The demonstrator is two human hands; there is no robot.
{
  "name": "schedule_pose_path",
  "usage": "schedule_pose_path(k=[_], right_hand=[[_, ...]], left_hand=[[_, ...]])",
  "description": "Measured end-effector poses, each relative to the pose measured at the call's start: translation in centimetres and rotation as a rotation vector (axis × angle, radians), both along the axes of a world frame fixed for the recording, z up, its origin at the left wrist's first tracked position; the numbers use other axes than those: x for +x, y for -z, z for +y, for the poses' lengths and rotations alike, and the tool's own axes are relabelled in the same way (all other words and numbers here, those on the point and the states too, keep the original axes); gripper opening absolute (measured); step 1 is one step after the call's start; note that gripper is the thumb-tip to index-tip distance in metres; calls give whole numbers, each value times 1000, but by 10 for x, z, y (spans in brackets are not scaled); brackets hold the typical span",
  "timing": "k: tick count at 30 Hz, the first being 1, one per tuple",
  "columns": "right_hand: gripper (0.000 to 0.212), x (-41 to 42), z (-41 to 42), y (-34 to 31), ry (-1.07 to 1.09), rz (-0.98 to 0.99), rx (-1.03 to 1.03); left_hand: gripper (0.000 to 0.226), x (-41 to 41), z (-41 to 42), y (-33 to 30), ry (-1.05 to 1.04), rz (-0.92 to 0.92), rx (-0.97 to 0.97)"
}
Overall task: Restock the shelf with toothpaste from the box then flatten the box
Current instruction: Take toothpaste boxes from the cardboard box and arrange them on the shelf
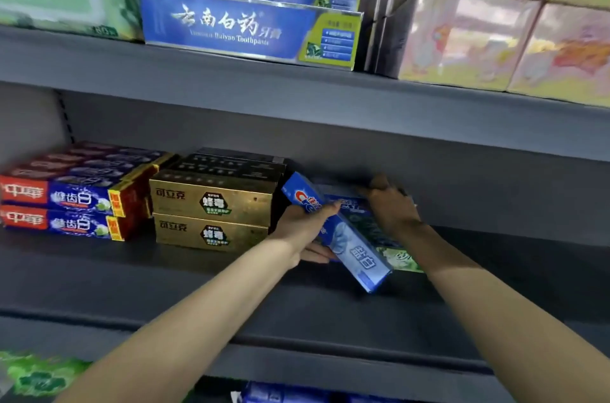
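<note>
My left hand (305, 226) grips a light-blue toothpaste carton (355, 254), tilted with its far end up, just right of the gold cartons. Under and behind it lies a blue-and-green toothpaste carton (401, 259) flat on the middle shelf (165, 274). My right hand (391, 207) rests on that carton's far end with curled fingers; how firmly it holds is hard to tell. The supply box is out of view.
Two stacked gold toothpaste cartons (211, 214) stand left of my hands, and red-and-blue cartons (66, 207) further left. Large blue toothpaste boxes (244, 22) and pink tissue packs (495, 32) fill the upper shelf. More packs (284, 394) show below.
</note>
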State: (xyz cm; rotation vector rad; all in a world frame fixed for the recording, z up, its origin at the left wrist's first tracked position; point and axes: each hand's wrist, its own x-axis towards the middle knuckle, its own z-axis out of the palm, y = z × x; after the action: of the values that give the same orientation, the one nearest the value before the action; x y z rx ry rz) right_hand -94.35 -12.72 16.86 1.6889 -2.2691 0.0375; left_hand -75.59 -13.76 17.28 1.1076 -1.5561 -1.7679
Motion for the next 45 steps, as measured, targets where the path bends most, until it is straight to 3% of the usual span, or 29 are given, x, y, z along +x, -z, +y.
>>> schedule_pose_path(k=[3, 7, 9, 11, 13, 16, 18, 20, 23, 26, 29, 37, 40, 45], right_hand=[[45, -6, -4, 6, -30, -48, -48], [41, -12, -8, -8, -80, -364, -23], [46, -13, -1, -26, -87, -631, -25], [57, -17, 12, -39, -84, -1021, 22], [57, -23, 23, -44, -122, -1159, 158], [31, -28, 24, -41, -213, -917, 238], [18, -29, 19, -40, -275, -733, 201], [13, -29, 16, -40, -313, -668, 151], [18, -37, 15, -43, -285, -638, 98], [27, -47, 15, -43, -225, -561, 109], [15, -50, 14, -38, -216, -542, 85], [40, -47, 22, -23, -172, -610, 64], [53, -48, 22, -13, -96, -547, 62], [49, -38, 26, -5, -52, -387, 32]], left_hand=[[38, -5, -4, -2, -43, 35, 9], [42, -16, -8, -12, -105, 157, 107], [44, -27, -12, -15, -143, 196, 109], [43, -37, -14, -16, -178, 221, 121], [38, -45, -16, -17, -183, 252, 167], [38, -52, -19, -19, -167, 306, 247], [42, -53, -19, -19, -156, 339, 293], [45, -53, -18, -16, -154, 331, 292], [61, -52, -25, -10, -304, 287, 204], [80, -50, -41, -3, -413, -72, -155], [75, -49, -46, 1, -290, -286, -341], [52, -42, -39, 12, -223, -314, -453], [50, -42, -44, 13, -179, -369, -448], [44, -44, -51, 16, -112, -420, -450]])
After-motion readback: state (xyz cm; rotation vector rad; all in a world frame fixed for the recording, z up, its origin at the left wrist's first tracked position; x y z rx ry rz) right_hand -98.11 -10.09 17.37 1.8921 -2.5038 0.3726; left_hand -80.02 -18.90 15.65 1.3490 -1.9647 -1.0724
